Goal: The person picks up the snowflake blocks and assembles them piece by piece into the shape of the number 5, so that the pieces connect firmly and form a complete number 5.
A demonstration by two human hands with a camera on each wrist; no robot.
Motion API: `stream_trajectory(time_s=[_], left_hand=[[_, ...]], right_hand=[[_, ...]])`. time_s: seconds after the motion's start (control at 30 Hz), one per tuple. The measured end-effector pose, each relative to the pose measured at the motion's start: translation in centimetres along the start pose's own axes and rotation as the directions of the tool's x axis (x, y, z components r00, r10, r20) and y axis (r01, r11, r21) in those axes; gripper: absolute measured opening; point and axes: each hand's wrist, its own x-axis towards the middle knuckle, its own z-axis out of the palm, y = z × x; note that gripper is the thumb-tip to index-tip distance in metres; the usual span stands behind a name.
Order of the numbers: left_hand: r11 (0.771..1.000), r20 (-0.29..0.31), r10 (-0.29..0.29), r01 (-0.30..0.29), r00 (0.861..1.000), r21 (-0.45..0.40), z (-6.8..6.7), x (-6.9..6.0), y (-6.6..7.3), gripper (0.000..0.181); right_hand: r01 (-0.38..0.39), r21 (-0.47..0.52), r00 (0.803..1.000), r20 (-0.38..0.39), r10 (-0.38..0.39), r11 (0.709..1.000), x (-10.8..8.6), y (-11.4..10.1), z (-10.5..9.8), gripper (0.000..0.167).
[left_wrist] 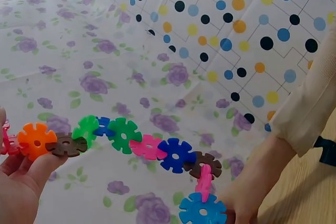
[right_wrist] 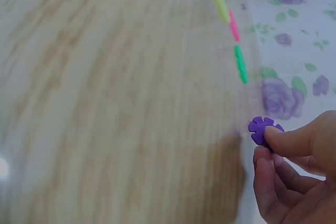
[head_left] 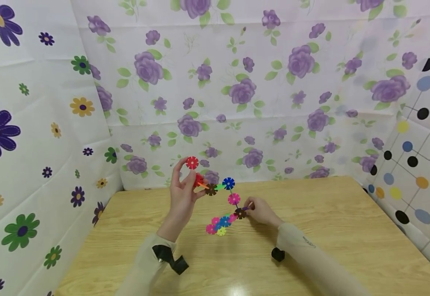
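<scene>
A chain of slotted plastic snowflake discs in several colours hangs above the wooden table between my two hands. With my left hand point(head_left: 181, 197) I grip its left end, by a red disc point(head_left: 192, 163) and an orange disc point(left_wrist: 37, 141). From there it runs through a brown disc point(head_left: 211, 189), a blue disc point(head_left: 228, 183) and a pink disc point(head_left: 234, 199) to a lower brown disc point(head_left: 240, 213). Thumb and fingers of my right hand point(head_left: 263, 211) pinch a purple disc point(right_wrist: 260, 130) beside that lower brown one. A cluster of pink, blue and yellow discs dangles left of it, including a blue disc point(head_left: 225, 221).
The wooden table point(head_left: 311, 246) lies beneath both hands. A flowered cloth point(head_left: 244, 90) hangs behind it, with a daisy-print cloth on the left and a dotted cloth point(head_left: 421, 181) on the right. Black straps point(head_left: 170, 259) are on the wrists.
</scene>
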Motion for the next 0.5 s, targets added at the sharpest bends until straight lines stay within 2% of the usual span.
stream_trajectory(time_s=[0.1, 0.2, 0.37, 0.5], left_hand=[[1.0, 0.053, 0.011, -0.011, 0.999, -0.003, 0.3, 0.9, -0.5, 0.05], [1.0, 0.131, -0.002, 0.0, 0.991, 0.02, 0.6, 1.5, -1.0, 0.049], [0.989, 0.267, -0.046, 0.007, 0.963, 0.147, 0.8, 2.1, -1.8, 0.046], [0.982, 0.332, -0.066, 0.002, 0.941, 0.188, 0.8, 2.4, -2.4, 0.046]], right_hand=[[-0.007, 0.097, 0.999, -0.031, 0.01, 0.995, -0.4, -0.2, -1.4, 0.009], [0.035, 0.193, 0.997, -0.075, -0.021, 0.981, -0.7, -1.2, -3.6, 0.013], [0.166, 0.309, 0.982, -0.135, -0.13, 0.937, -0.8, -4.2, -7.2, 0.021], [0.281, 0.329, 0.954, -0.2, -0.224, 0.901, -1.3, -7.1, -9.1, 0.024]])
